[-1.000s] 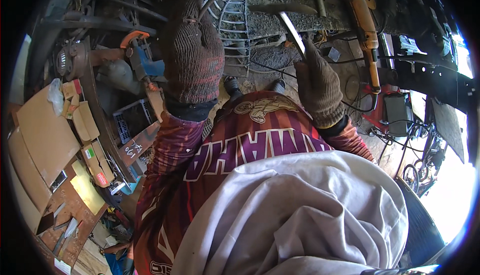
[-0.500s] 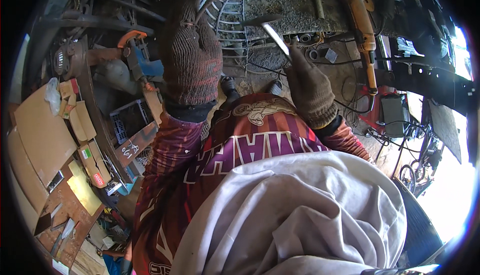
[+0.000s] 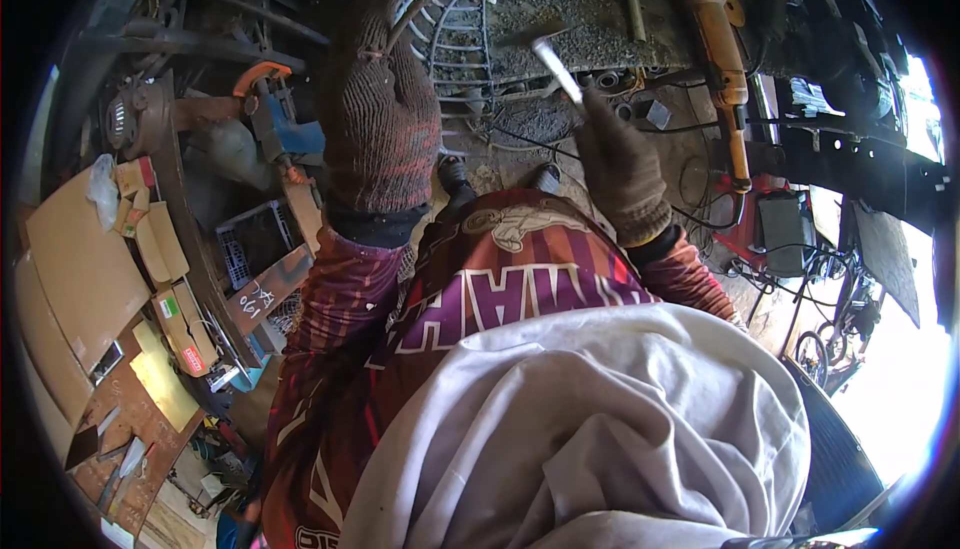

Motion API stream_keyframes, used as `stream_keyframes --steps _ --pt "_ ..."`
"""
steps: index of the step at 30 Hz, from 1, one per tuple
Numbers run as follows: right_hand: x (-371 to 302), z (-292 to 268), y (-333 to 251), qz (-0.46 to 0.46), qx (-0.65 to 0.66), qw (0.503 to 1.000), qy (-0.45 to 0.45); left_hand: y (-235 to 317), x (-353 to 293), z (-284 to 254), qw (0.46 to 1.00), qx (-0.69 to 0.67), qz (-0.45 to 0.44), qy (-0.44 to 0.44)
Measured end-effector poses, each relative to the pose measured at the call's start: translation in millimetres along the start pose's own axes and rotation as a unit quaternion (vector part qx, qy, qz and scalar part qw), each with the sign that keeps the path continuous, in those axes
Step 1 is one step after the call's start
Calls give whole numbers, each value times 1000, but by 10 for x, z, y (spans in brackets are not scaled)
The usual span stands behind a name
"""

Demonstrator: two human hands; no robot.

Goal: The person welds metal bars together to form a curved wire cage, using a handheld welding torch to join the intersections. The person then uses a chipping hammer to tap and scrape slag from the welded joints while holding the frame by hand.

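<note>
My right hand (image 3: 622, 164), in a brown knit glove, is closed round the lower handle of a hammer (image 3: 558, 71). Its bright metal shaft slants up to the left, and the dark head is smeared by motion above the bench top. My left hand (image 3: 385, 139), in a dark knit glove with reddish stripes, reaches to the top edge, its fingers closed at a frame of curved metal rods (image 3: 460, 34). Most of those fingertips are hidden behind the glove's back. The hammer head is to the right of the frame, apart from it.
An angle grinder (image 3: 722, 59) with a red disc lies at the right, its cable trailing down. A blue and orange clamp (image 3: 285, 124) stands left of my left arm. Cardboard boxes (image 3: 85, 279) sit farther left. Cables and a red machine (image 3: 750, 214) are on the floor at right.
The hammer has shifted a little up and right with my right hand, and its head is now blurred. My left hand stays nearly in place by the rod frame.
</note>
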State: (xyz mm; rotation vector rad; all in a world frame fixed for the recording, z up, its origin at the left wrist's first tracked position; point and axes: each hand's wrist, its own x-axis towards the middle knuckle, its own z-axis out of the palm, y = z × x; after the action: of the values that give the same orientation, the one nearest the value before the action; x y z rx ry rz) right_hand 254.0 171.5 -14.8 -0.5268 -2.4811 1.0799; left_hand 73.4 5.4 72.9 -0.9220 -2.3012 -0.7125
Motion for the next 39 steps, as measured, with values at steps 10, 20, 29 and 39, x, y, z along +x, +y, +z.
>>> stream_keyframes --steps 10,20,29,39 --pt "22 -78 127 -6 16 997 71 -94 154 16 964 -254 -39 -66" --pt "76 -70 -95 -23 7 1000 3 -293 94 152 901 -420 -86 -65" --pt "77 -50 -126 0 -114 990 -81 -179 141 63 971 -231 -17 -63" --pt "84 -107 -270 19 -126 988 -89 -260 49 171 961 -271 -5 -59"
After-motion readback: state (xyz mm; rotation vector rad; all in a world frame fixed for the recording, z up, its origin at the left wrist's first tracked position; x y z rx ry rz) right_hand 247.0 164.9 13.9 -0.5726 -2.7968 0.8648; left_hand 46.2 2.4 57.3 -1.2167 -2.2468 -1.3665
